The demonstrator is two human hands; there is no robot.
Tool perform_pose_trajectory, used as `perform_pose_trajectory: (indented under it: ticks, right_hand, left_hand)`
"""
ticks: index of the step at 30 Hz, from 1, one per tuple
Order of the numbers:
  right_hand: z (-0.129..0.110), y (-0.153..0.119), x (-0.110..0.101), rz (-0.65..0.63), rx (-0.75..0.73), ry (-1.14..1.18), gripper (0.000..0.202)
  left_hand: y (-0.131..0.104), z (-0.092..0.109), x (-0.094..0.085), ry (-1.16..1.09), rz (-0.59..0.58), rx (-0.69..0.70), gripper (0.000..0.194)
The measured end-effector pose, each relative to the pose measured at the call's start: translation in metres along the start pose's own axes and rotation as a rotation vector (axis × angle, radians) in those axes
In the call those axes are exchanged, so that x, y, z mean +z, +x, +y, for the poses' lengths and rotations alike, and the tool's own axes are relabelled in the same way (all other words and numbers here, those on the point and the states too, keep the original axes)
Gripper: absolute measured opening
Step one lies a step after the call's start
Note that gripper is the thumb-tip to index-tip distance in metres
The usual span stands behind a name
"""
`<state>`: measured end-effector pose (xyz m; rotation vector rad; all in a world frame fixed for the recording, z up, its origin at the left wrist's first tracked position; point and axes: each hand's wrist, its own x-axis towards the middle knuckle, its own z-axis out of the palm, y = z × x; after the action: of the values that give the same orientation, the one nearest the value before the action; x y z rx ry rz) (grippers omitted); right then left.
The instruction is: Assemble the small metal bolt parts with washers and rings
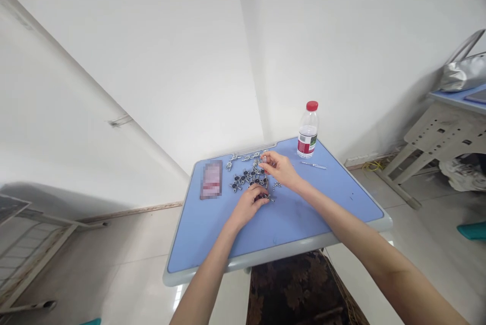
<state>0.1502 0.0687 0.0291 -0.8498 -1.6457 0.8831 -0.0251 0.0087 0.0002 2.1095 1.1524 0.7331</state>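
On the blue table [296,218] lies a group of small metal parts with black round pieces [245,178]. Just in front of them, my left hand [250,203] is closed on a small metal part [270,198] near the tabletop. Above and to the right, my right hand [279,167] pinches the clear handle of a screwdriver [265,160], whose shaft points down toward the left hand's part. Several silver metal parts [246,157] lie along the back edge. Small screws [278,184] are scattered right of the group, partly behind my right hand.
A bottle with a red cap [307,132] stands at the table's back right, with a thin clear tool [313,165] in front of it. A blurred-out flat rectangle [211,179] lies at the left. Another desk [455,112] stands far right.
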Motion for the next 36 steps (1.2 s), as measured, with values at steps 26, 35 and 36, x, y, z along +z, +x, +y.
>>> perform_pose_trajectory:
  ticks: [26, 35, 36]
  right_hand:
    - [-0.019, -0.007, -0.01, -0.204, -0.063, 0.027, 0.012]
    - [-0.028, -0.018, -0.007, -0.264, -0.017, 0.151, 0.008]
    - [-0.028, -0.019, -0.007, -0.248, -0.023, 0.125, 0.007]
  left_hand:
    - [-0.002, 0.007, 0.013, -0.027, 0.075, 0.003, 0.006]
    - [0.001, 0.008, 0.015, -0.07, 0.078, -0.087, 0.009]
    - [0.0, 0.008, 0.015, -0.073, 0.077, -0.086, 0.01]
